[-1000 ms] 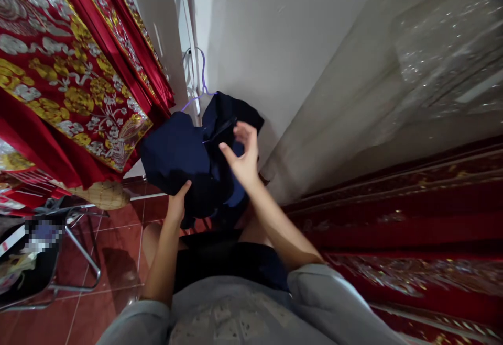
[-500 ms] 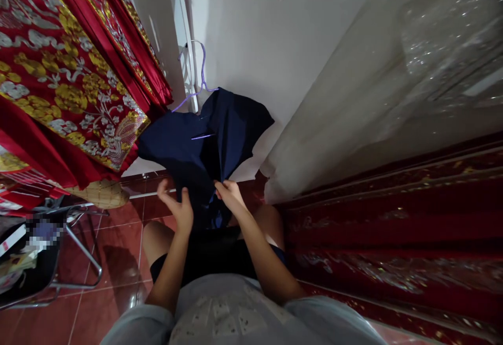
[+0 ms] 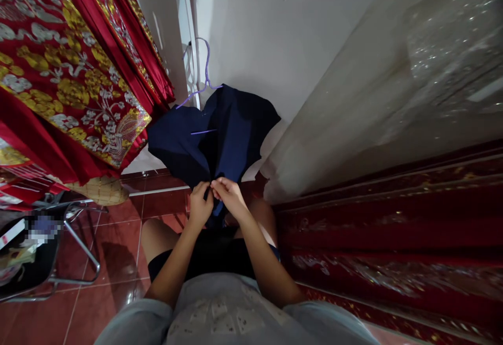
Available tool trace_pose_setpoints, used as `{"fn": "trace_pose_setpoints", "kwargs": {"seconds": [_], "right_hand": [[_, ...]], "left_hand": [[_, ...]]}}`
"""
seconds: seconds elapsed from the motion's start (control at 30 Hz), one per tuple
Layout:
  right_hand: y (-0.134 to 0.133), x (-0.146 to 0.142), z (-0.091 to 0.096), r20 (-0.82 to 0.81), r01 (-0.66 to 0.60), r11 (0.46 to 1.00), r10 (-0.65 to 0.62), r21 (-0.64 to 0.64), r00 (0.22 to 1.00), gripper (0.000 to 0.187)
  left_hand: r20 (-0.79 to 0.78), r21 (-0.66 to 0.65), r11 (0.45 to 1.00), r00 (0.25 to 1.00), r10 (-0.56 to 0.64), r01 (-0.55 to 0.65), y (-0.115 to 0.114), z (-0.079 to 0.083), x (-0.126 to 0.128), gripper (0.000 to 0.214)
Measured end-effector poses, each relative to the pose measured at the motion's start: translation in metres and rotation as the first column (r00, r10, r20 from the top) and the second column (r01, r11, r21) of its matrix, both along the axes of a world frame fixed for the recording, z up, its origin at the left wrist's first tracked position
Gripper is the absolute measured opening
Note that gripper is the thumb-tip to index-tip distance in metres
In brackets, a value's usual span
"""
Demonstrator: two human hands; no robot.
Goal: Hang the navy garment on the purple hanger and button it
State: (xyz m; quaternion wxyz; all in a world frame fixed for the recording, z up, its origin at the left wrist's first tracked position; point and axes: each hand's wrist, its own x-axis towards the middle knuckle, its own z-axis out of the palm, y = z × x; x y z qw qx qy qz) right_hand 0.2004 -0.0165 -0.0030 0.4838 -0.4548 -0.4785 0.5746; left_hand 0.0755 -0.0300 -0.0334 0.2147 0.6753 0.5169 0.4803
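A dark blue shirt (image 3: 239, 130) is hanging in front of us on a purple hanger (image 3: 208, 65), against a pale wall (image 3: 294, 36). Its front is parting below the collar, and the hanger's lower bar is showing through the gap. Near the bottom of that gap, both hands are gripping the shirt's front edges. The left hand (image 3: 201, 206) is bending inward, thumb and fingers pinching cloth; the right hand (image 3: 231, 196) is meeting it just beside, fingertips pressed together on the other edge. Both forearms are reaching forward over dark shorts (image 3: 216, 253) and bare knees.

To the left we are seeing red cloth (image 3: 78, 67) with gold and silver flowers, and under it a pale woven thing (image 3: 104, 192) we cannot identify. Lower left, a black chair (image 3: 45, 269) is holding a white box (image 3: 11, 235), a blurred-out item and a pale packet. Clear plastic (image 3: 444, 57) is draping on the right, above more red cloth. Red tiles (image 3: 113, 235) are covering the floor.
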Motion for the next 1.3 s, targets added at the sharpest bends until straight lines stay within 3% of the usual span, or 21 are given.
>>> {"fn": "trace_pose_setpoints", "kwargs": {"seconds": [0.2,0.57,0.63,0.73,0.9,1.0,1.07,1.13,1.23,1.3], "right_hand": [[0.007,-0.007,0.004,-0.023,-0.041,0.999,0.041,-0.031,0.999,0.029],[0.014,0.001,0.025,-0.088,-0.253,0.956,0.242,-0.149,0.966,0.037],[0.028,0.004,0.042,-0.114,-0.228,0.965,0.213,-0.132,0.970,0.033],[0.061,0.009,0.085,-0.162,-0.144,0.988,0.132,-0.063,0.978,0.025],[0.095,0.013,0.167,-0.194,-0.009,0.975,0.054,0.223,0.980,0.033],[0.089,0.008,0.183,-0.211,0.039,0.964,0.018,0.263,0.977,0.039],[0.081,0.003,0.176,-0.213,0.052,0.964,0.005,0.261,0.977,0.042],[0.075,-0.002,0.163,-0.196,0.039,0.967,0.011,0.250,0.981,0.041],[0.070,-0.004,0.149,-0.128,-0.006,0.966,0.040,0.258,0.991,0.039],[0.068,-0.003,0.150,-0.065,-0.041,0.951,0.064,0.305,0.996,0.037]], "left_hand": [[-0.077,0.016,0.997,0.994,0.072,-0.071,0.006,-0.002,-0.013,0.020],[-0.021,-0.005,0.999,0.999,0.047,-0.047,-0.001,0.005,-0.011,0.018],[-0.030,0.005,0.998,0.998,0.055,-0.055,0.002,0.007,-0.011,0.018],[-0.054,0.045,0.998,0.997,0.053,-0.050,0.007,0.011,-0.011,0.016],[-0.150,0.060,0.997,0.988,-0.032,0.041,0.012,0.011,-0.013,0.017],[-0.243,0.008,0.990,0.961,-0.132,0.138,0.014,0.014,-0.023,0.017],[-0.267,-0.003,0.980,0.945,-0.190,0.196,0.019,0.025,-0.032,0.018],[-0.229,0.055,0.969,0.947,-0.223,0.241,0.026,0.047,-0.040,0.026],[-0.088,0.262,0.951,0.985,-0.148,0.166,0.042,0.096,-0.046,0.043],[-0.074,0.369,0.924,0.994,-0.077,0.099,0.054,0.131,-0.045,0.042]]}}
